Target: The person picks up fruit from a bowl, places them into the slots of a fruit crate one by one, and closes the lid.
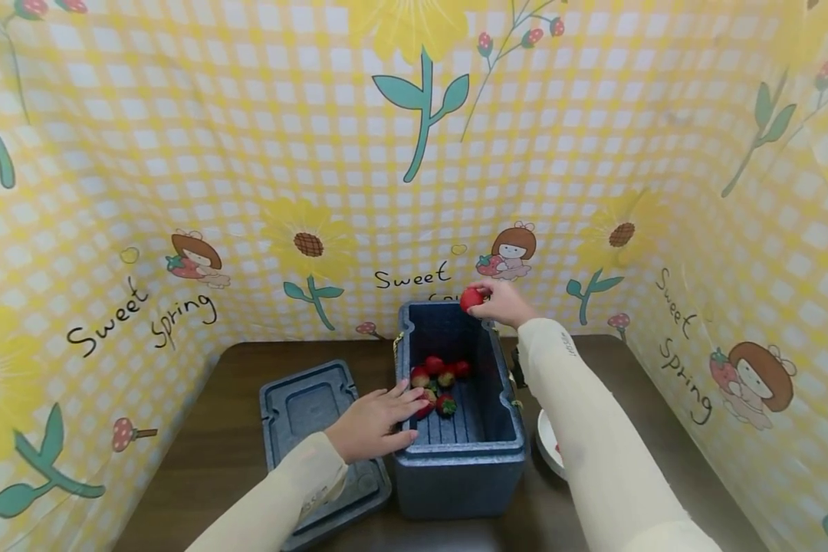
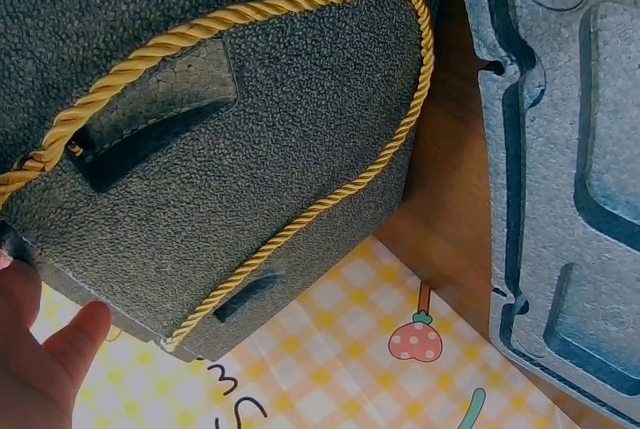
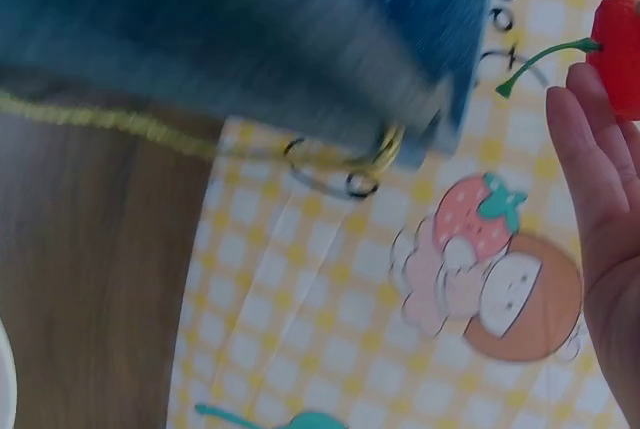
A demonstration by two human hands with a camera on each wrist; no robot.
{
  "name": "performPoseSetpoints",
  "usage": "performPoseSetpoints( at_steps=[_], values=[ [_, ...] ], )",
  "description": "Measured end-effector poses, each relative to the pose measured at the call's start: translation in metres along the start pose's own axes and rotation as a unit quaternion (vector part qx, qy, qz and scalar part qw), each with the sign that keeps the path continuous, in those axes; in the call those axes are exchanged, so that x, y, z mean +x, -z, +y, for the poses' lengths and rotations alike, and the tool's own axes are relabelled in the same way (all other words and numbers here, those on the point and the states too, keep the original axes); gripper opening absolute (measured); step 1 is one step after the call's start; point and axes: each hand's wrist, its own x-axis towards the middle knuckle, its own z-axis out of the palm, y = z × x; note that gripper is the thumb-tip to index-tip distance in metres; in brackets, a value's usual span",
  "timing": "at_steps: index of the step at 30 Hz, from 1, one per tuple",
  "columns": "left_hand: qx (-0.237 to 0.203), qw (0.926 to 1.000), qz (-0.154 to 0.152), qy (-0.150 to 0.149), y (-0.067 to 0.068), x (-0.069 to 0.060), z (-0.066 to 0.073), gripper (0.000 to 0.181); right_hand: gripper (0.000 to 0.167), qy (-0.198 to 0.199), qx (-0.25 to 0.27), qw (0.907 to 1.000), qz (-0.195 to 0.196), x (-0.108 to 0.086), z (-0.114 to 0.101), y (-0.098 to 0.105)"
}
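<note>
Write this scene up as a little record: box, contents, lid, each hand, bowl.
Box: dark blue-grey box, open, on a wooden table
Contents: several fruits, some strawberry-like
Lid: off, lying left of box
Left hand: at box's left rim
Right hand: holds a stemmed red fruit near box's far right corner
Bowl: white, right of box, partly hidden
</note>
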Motion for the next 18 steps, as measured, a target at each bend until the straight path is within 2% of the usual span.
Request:
performPoseSetpoints(
  at_steps=[7, 12, 18],
  values=[
    [-0.006, 0.9999, -0.005, 0.01, -0.002, -0.002, -0.001, 0.051, 0.048, 0.004, 0.05, 0.9986, -0.016, 0.011, -0.019, -0.018],
    [-0.003, 1.0, -0.004, 0.007, -0.003, 0.0, -0.002, 0.051, 0.048, -0.014, 0.068, 0.9975, -0.007, 0.016, -0.025, -0.023],
    [0.008, 0.9998, -0.015, 0.006, 0.003, 0.0, 0.0, 0.051, 0.049, -0.022, 0.109, 0.9938, -0.008, 0.02, -0.026, -0.029]
  ],
)
